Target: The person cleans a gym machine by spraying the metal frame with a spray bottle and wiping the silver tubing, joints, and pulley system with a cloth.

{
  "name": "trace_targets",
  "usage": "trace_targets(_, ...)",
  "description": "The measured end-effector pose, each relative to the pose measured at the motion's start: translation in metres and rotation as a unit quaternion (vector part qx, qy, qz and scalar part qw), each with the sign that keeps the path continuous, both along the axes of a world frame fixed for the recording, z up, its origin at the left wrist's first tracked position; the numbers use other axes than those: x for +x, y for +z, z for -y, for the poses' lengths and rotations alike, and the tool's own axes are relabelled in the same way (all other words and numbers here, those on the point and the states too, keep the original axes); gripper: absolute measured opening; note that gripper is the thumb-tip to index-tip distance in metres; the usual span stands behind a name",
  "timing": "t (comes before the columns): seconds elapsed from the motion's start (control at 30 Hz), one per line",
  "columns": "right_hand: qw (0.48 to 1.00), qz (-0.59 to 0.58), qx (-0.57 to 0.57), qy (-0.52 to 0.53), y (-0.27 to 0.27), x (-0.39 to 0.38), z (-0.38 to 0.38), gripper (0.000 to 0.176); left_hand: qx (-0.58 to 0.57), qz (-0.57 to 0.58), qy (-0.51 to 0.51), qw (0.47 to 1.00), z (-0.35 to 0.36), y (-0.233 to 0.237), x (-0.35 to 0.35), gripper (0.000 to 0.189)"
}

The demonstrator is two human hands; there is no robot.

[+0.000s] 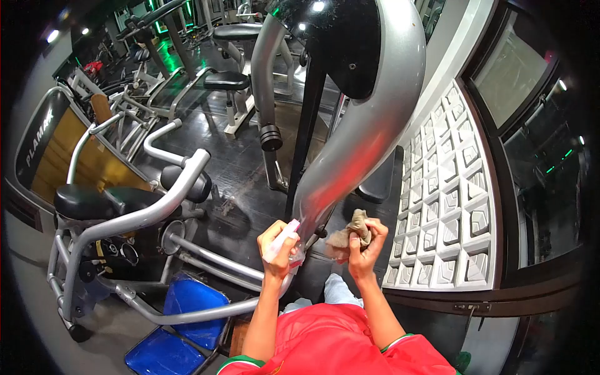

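Note:
My left hand [271,245] is wrapped around a spray bottle [289,232] with a white and pink top; part of its clear body shows beside the fingers. A crumpled beige-brown cloth [357,224] is pinched in my right hand [369,247], its loose end hanging toward the left. Both hands are in front of my chest. Just beyond them rises the thick, curved silver frame [356,159] of a gym machine, and the bottle overlaps its lower end in this view.
To the left stands a machine with silver bars [134,219] and black pads [81,203]. A blue chair [165,353] is at lower left. White textured panels [447,206] line the right wall beside a dark-framed window [512,69]. Padded benches [226,80] stand farther back.

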State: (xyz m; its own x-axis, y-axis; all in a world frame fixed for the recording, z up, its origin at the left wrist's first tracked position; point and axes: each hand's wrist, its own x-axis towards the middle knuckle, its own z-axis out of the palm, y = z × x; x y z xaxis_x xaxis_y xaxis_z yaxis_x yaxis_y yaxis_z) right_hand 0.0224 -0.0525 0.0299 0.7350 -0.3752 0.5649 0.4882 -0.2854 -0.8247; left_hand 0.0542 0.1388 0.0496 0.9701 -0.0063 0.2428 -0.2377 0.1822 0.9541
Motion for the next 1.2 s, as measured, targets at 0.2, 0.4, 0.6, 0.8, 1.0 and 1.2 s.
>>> trace_targets(0.2,0.963,0.035,-0.254,-0.081,0.083,0.028,-0.022,0.054,-0.048,-0.034,0.022,0.998,-0.013,-0.005,-0.016,0.020)
trace_targets(0.4,0.946,-0.010,-0.316,-0.072,0.029,0.027,-0.038,0.056,-0.074,-0.056,0.030,0.995,-0.028,-0.016,-0.025,0.020)
trace_targets(0.6,0.935,-0.087,-0.343,-0.019,0.014,0.023,-0.046,0.052,-0.077,-0.051,0.040,0.995,-0.039,-0.018,-0.030,0.021)
trace_targets(0.8,0.889,0.014,-0.447,-0.103,0.166,0.035,-0.028,0.054,-0.084,-0.050,0.062,0.993,-0.046,-0.024,-0.038,0.020)
trace_targets(1.0,0.692,0.001,-0.709,-0.133,0.191,0.058,-0.051,0.023,-0.081,-0.054,0.067,0.993,-0.043,-0.029,-0.038,0.021)
trace_targets(1.2,0.586,-0.076,-0.807,-0.001,0.099,0.084,-0.101,0.012,-0.104,-0.070,0.071,0.990,-0.038,-0.033,-0.046,0.020)
